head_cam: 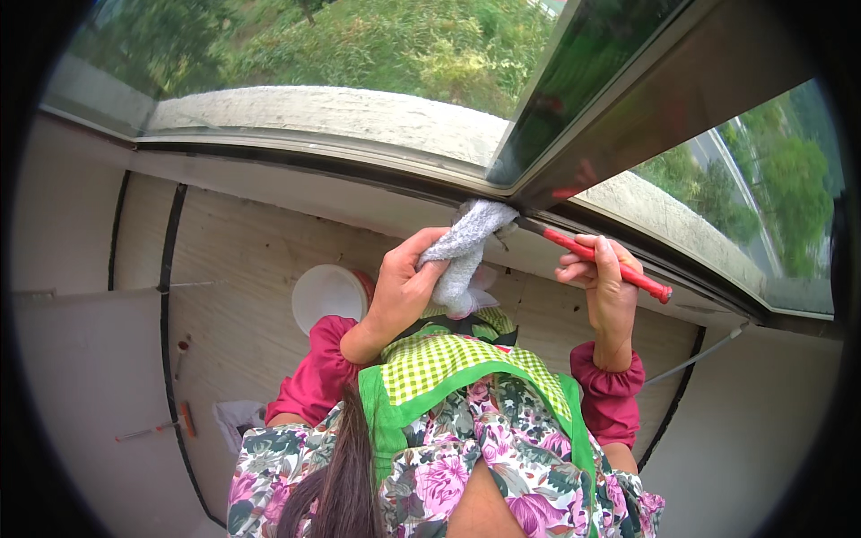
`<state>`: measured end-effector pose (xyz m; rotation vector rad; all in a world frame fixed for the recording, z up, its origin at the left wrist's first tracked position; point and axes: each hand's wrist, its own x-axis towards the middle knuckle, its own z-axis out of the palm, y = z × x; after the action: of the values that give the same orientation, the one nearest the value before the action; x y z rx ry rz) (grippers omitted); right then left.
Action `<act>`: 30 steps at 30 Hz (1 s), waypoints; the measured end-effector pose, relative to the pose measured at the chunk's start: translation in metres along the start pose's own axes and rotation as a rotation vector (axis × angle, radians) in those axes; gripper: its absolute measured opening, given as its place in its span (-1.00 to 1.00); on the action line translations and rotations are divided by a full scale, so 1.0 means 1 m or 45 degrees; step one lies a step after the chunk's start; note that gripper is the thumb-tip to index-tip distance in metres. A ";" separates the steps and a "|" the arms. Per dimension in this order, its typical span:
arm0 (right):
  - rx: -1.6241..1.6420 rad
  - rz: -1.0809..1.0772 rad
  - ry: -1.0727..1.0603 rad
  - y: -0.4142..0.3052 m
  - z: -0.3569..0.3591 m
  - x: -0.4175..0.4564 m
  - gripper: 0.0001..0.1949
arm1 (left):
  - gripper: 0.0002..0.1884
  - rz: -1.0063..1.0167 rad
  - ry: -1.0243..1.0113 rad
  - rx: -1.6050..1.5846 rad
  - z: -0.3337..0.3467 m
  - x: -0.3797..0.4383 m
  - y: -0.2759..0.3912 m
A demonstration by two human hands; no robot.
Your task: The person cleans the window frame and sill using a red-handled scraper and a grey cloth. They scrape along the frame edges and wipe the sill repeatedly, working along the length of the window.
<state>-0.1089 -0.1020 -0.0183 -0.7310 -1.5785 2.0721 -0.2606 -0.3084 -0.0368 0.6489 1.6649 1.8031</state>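
A grey terry cleaning cloth [464,249] is bunched in my left hand [403,279], pinched between thumb and fingers. Its upper end lies against the window's bottom frame [323,163], near the foot of the upright sash frame [646,101]. My right hand [609,276] grips the red handle [622,269] of a slim tool with a dark metal shaft [531,224]. The shaft points left toward the cloth, and its tip is hidden at the cloth's edge, so the tool's exact kind cannot be told.
A white bucket [328,299] stands on the floor left of my left hand. Farther left lie a long-handled tool with an orange head [187,419] and a white plastic bag [237,420]. Window glass [377,60] rises in front, with a rough concrete ledge [323,114] outside.
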 end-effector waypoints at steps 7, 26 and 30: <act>0.043 0.056 0.065 0.016 0.068 0.016 -0.66 | -0.74 0.027 0.230 0.011 -0.034 0.002 -0.005; -0.261 -0.138 -0.786 -0.011 0.095 0.036 -0.61 | -0.52 0.699 0.587 1.657 -0.093 0.057 -0.010; -1.065 -0.534 -0.872 -0.057 0.101 0.034 -0.58 | -0.54 0.713 0.550 1.640 -0.095 0.054 -0.015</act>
<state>-0.1985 -0.1406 0.0531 0.1493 -2.7395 1.3570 -0.3640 -0.3365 -0.0628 1.4032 3.1579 0.9525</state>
